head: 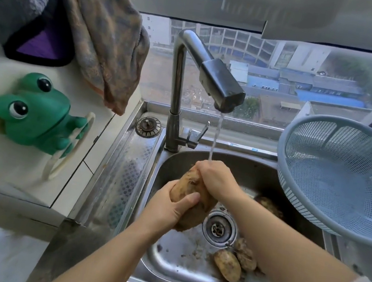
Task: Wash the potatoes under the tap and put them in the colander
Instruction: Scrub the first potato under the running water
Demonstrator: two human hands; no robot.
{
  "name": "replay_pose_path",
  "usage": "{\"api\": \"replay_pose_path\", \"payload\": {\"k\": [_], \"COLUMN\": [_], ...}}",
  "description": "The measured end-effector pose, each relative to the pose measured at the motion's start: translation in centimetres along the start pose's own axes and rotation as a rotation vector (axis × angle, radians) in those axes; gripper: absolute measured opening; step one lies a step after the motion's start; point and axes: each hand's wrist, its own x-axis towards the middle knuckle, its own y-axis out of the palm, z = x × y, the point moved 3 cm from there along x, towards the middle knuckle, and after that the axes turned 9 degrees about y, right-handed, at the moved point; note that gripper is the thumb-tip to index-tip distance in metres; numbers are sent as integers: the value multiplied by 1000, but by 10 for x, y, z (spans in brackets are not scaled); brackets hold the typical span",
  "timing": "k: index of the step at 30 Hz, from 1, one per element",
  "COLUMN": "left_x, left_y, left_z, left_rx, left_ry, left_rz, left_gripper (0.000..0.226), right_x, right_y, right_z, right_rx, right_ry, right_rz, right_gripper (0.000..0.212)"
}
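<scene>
A large brown potato [190,188] is held over the steel sink [182,275], just under the stream of water from the tap [221,83]. My left hand [171,206] grips its lower part from the left. My right hand [217,178] wraps over its top end, where the water lands. Two muddy potatoes [227,265] [246,254] lie on the sink floor at the front right. Another potato [270,206] lies at the back right, partly hidden by my right forearm. The blue colander [346,177] sits on the sink's right rim with nothing in it.
The drain strainer [219,229] is in the middle of the basin, with dirt scattered around it. A green frog holder [35,110] hangs on the left wall. Towels [104,36] hang above the left ledge. A window is right behind the tap.
</scene>
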Motion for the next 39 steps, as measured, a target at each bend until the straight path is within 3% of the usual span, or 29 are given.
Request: {"api": "replay_pose_path", "payload": {"k": [3, 5, 9, 13, 15, 18, 25, 30, 35, 39], "left_x": [-6, -10, -15, -20, -19, -15, -14, -16, -19, -19], "left_y": [-4, -4, 3, 16, 20, 27, 49, 49, 33, 25], "left_z": [5, 8, 9, 8, 9, 8, 10, 9, 15, 20], "left_rx": [0, -94, -307, -537, -630, -744, -833, -919, -930, -937], "left_ry": [0, -86, -298, -433, -479, -524, -476, -528, -610, -658], "left_rz": [30, 45, 31, -18, -98, -223, -357, -362, -259, -211], "left_gripper": [74, 74, 61, 47, 49, 52, 57, 57, 68, 74], "right_x": [-1, -9, -14, -21, -23, -26, -18, -11, -11, -11], "right_y": [0, 5, 21, 19, 14, 10, 6, 9, 10, 11], "right_z": [-10, -19, -29, -32, -34, -34, -34, -31, -33, -33], "right_rx": [373, 569, 878, 865, 716, 534, 519, 662, 753, 828], "right_ry": [281, 351, 250, 107, 14, -64, -33, 54, 96, 100], "right_rz": [275, 378, 230, 155, 158, 138, 127, 278, 549, 600], "right_gripper": [27, 33, 39, 26, 19, 34, 43, 23, 29, 27]}}
